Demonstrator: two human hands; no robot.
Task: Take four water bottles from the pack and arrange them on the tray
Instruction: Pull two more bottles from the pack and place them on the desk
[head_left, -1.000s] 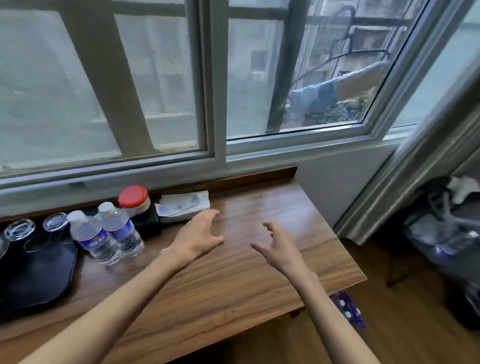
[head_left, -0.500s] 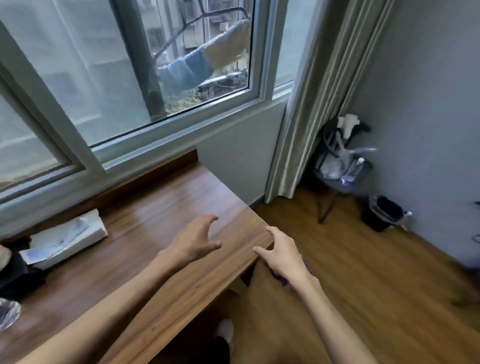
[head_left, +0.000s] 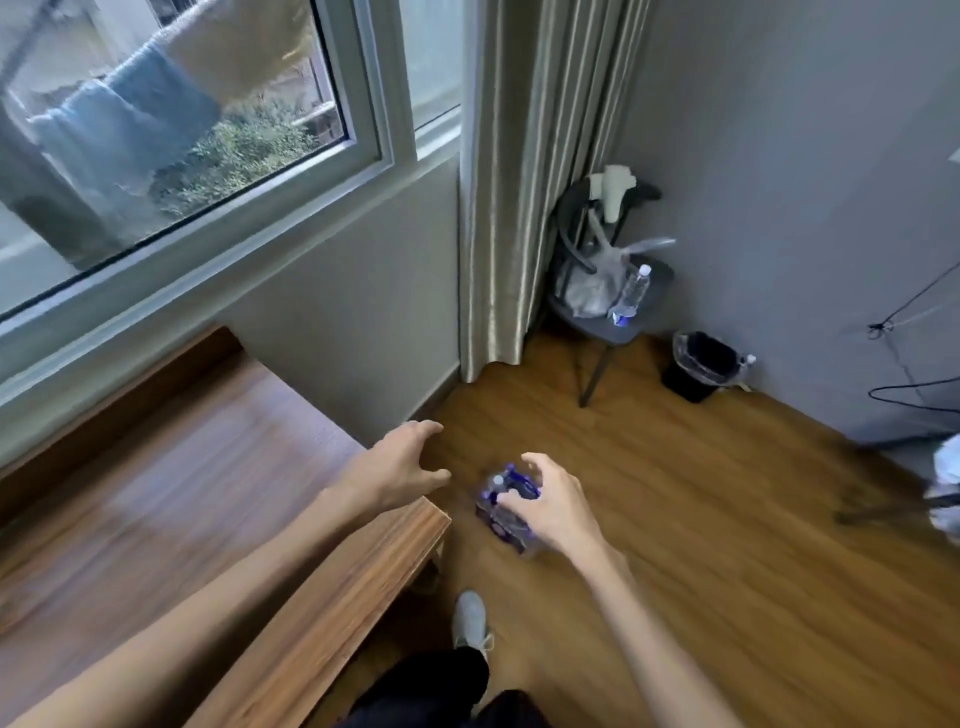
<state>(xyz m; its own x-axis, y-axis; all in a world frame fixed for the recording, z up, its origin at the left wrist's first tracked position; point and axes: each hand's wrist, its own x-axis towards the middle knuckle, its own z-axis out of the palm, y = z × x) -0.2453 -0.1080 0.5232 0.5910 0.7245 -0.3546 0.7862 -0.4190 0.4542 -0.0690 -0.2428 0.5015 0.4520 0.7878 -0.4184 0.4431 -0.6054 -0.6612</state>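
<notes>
Above the wooden floor (head_left: 675, 519), beside the tabletop's (head_left: 208, 493) right corner, the right hand (head_left: 558, 512) spreads curled fingers (head_left: 511, 499) over the bottle pack (head_left: 501, 512); whether they touch it is unclear. The left hand (head_left: 397, 467) hovers open and empty over that corner. The pack sits on the floor just off the tabletop edge.

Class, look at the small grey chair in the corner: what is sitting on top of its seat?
On the chair stands a water bottle beside crumpled clear plastic bags. Anything under the bags is covered, and a pale cloth hangs on the backrest.
</notes>
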